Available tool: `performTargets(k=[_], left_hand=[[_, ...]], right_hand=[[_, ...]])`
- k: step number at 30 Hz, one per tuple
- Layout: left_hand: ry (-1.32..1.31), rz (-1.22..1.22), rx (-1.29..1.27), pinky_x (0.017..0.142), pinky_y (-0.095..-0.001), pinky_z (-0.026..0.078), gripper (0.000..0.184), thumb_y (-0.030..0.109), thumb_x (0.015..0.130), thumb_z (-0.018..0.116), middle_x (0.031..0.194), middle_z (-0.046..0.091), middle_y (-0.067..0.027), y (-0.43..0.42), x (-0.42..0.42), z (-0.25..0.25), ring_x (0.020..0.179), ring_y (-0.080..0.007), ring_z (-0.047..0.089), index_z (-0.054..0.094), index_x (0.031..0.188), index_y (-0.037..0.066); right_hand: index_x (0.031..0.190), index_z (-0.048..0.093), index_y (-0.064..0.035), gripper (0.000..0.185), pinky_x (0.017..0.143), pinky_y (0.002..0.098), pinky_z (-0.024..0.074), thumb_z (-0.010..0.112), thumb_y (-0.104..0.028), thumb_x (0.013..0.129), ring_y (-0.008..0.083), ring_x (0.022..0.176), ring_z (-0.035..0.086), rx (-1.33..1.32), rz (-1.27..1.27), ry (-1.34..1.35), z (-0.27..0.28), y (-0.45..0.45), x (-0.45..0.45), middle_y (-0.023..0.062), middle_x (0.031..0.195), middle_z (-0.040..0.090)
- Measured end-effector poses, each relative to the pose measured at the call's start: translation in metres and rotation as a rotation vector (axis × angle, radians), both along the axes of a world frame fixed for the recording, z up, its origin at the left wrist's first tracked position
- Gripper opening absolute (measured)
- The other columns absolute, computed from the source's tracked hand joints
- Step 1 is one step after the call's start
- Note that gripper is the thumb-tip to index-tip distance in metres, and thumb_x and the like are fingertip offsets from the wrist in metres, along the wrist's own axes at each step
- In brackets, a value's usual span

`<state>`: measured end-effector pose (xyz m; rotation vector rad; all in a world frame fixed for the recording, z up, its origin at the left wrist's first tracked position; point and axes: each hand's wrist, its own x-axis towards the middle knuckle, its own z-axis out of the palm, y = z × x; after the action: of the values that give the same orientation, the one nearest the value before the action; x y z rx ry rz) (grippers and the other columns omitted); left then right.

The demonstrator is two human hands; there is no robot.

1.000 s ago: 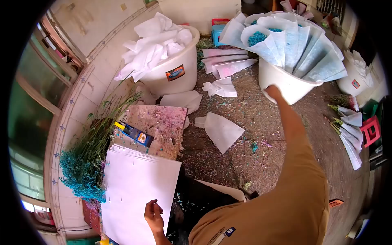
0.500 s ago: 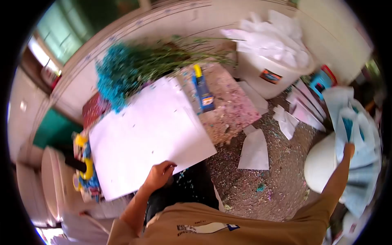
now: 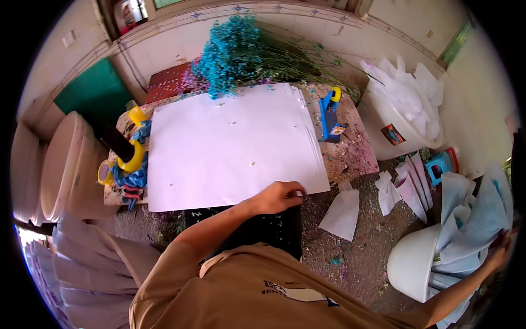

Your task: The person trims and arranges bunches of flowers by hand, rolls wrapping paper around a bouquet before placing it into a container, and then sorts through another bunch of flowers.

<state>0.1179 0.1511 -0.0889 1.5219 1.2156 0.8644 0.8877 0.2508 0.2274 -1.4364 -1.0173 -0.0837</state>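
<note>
My left hand (image 3: 280, 197) is curled at the front edge of a stack of large white paper sheets (image 3: 235, 148). Its fingers are closed, and whatever may be in them is hidden. Far to the right, my right hand (image 3: 498, 251) grips the side of a bluish-white paper-wrapped bouquet (image 3: 482, 214), its fingers partly in shade. Blue flowers show faintly through the wrap. The wrapped bundles lean out of a tilted white bucket (image 3: 412, 266). Loose blue flowers (image 3: 230, 52) with long green stems lie behind the sheets.
A blue tape dispenser (image 3: 330, 118) stands right of the sheets on the speckled board (image 3: 361, 148). Yellow tape rolls (image 3: 131, 156) and a dark bottle sit at the left. A white tub (image 3: 378, 118) holds white wrapping. Paper pieces (image 3: 341, 211) lie on the floor.
The view has turned left, so the table now sits more central. My right hand has moved down along the outer side of the wrapped bouquet. My left hand has slid right along the sheets' front edge.
</note>
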Motion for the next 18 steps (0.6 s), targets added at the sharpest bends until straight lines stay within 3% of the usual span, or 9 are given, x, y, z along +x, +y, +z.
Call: performTargets(k=[3, 5, 7, 9, 10, 11, 13, 14, 18], left_hand=[[-0.147, -0.161, 0.153, 0.084, -0.0365, 0.053, 0.04, 0.017, 0.088, 0.073, 0.097, 0.069, -0.0116, 0.012, 0.029, -0.002, 0.09, -0.0233, 0.067, 0.059, 0.122, 0.002], [-0.201, -0.267, 0.248, 0.097, -0.039, 0.049, 0.068, 0.017, 0.084, 0.079, 0.118, 0.065, -0.0149, 0.021, 0.058, 0.009, 0.111, -0.0269, 0.063, 0.044, 0.141, 0.004], [-0.426, -0.313, 0.308, 0.115, -0.0423, 0.032, 0.099, 0.016, 0.078, 0.085, 0.147, 0.046, -0.0187, 0.02, 0.082, 0.034, 0.14, -0.0289, 0.04, 0.023, 0.154, 0.005], [-0.76, -0.263, 0.269, 0.117, -0.0426, 0.029, 0.1, 0.016, 0.075, 0.087, 0.151, 0.041, -0.0181, 0.017, 0.096, 0.048, 0.142, -0.0286, 0.035, 0.026, 0.154, 0.005], [-0.71, -0.355, -0.057, 0.117, -0.0429, 0.029, 0.098, 0.011, 0.073, 0.088, 0.149, 0.044, -0.0161, 0.014, 0.083, 0.057, 0.141, -0.0291, 0.037, 0.032, 0.152, 0.005], [-1.118, -0.196, -0.164, 0.116, -0.0445, 0.031, 0.089, 0.01, 0.073, 0.085, 0.147, 0.048, -0.0138, 0.008, 0.081, 0.042, 0.139, -0.0308, 0.041, 0.039, 0.149, 0.005], [-1.352, -0.089, -0.138, 0.114, -0.0493, 0.034, 0.08, 0.007, 0.077, 0.08, 0.144, 0.052, -0.0116, 0.024, 0.037, -0.038, 0.136, -0.0314, 0.045, 0.042, 0.147, 0.005], [-1.364, -0.017, -0.112, 0.113, -0.0509, 0.035, 0.076, 0.01, 0.078, 0.078, 0.142, 0.054, -0.0112, -0.002, 0.014, -0.035, 0.134, -0.0308, 0.047, 0.045, 0.145, 0.005], [-1.381, 0.083, 0.011, 0.111, -0.054, 0.035, 0.068, 0.022, 0.078, 0.077, 0.137, 0.059, -0.0113, -0.058, -0.071, -0.038, 0.13, -0.0313, 0.051, 0.052, 0.139, 0.006]], right_hand=[[0.139, 0.056, -0.0012, 0.062, 0.114, 0.0469, 0.0345, 0.054, -0.049, 0.099, 0.0245, 0.127, 0.056, -0.037, 0.087, -0.153, 0.056, -0.026, -0.19, 0.0145, 0.133, 0.063], [0.145, 0.047, -0.003, 0.06, 0.117, 0.047, 0.029, 0.049, -0.044, 0.102, 0.0279, 0.135, 0.047, 0.084, 0.384, -0.438, 0.071, -0.046, -0.293, 0.0172, 0.141, 0.055], [0.152, 0.038, -0.0049, 0.058, 0.12, 0.0471, 0.0236, 0.044, -0.038, 0.104, 0.0313, 0.144, 0.038, 0.162, 0.76, -0.77, 0.066, -0.065, -0.397, 0.0199, 0.15, 0.046], [0.154, 0.03, -0.004, 0.073, 0.12, 0.0449, 0.0253, 0.053, -0.045, 0.098, 0.0329, 0.146, 0.034, 0.165, 0.943, -1.012, 0.053, -0.074, -0.471, 0.0215, 0.153, 0.041], [0.155, 0.028, -0.0029, 0.092, 0.119, 0.0434, 0.0257, 0.064, -0.053, 0.087, 0.0321, 0.147, 0.031, 0.076, 1.176, -0.875, 0.025, -0.082, -0.508, 0.0203, 0.154, 0.041], [0.156, 0.026, -0.0018, 0.11, 0.119, 0.0419, 0.0261, 0.076, -0.06, 0.076, 0.0314, 0.149, 0.029, -0.025, 1.385, -0.714, -0.003, -0.09, -0.544, 0.019, 0.155, 0.04], [0.157, 0.022, -0.0024, 0.122, 0.12, 0.0417, 0.0226, 0.09, -0.043, 0.064, 0.0275, 0.148, 0.031, -0.293, 1.362, -1.091, -0.048, -0.062, -0.547, 0.0169, 0.158, 0.035], [0.157, 0.018, -0.0019, 0.125, 0.121, 0.0413, 0.021, 0.093, -0.029, 0.06, 0.029, 0.148, 0.029, -0.504, 1.492, -0.829, -0.09, -0.056, -0.549, 0.0188, 0.16, 0.032], [0.155, 0.021, 0.0002, 0.13, 0.117, 0.0397, 0.0314, 0.095, -0.026, 0.052, 0.0329, 0.142, 0.04, -0.968, 1.353, -1.032, -0.204, -0.045, -0.535, 0.0247, 0.153, 0.04]])
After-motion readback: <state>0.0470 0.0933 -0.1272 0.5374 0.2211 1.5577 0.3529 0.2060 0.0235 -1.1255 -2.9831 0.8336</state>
